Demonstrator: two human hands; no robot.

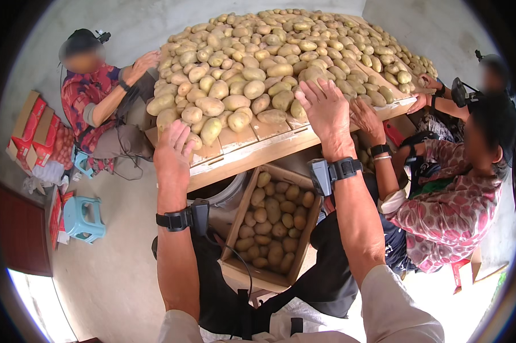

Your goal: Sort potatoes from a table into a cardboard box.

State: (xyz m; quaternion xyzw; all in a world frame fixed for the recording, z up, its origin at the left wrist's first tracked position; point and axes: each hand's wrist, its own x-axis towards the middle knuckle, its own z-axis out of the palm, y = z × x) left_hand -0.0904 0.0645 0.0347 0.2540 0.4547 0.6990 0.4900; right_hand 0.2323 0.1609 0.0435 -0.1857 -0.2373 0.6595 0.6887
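Note:
Potatoes [236,103] lie heaped across a raised wooden board [236,138] with a pale front edge. At its left front corner is my left hand [174,143], its fingers stretched beside the nearest potatoes. Farther right, my right hand [326,111] is flat with extended fingers at the front of the heap. Neither hand grips a potato; whether the right fingertips press on any is hard to see. Below the board, between my knees, stands an open cardboard box [236,214] with many potatoes [273,210] inside.
A person [99,98] sits at the left and another [451,206] at the right, whose hand [367,115] is beside mine. More hands [421,100] touch the board's right corner. A round tub [228,195] is under the board. A blue plastic stool [84,216] and red cartons [31,133] stand left.

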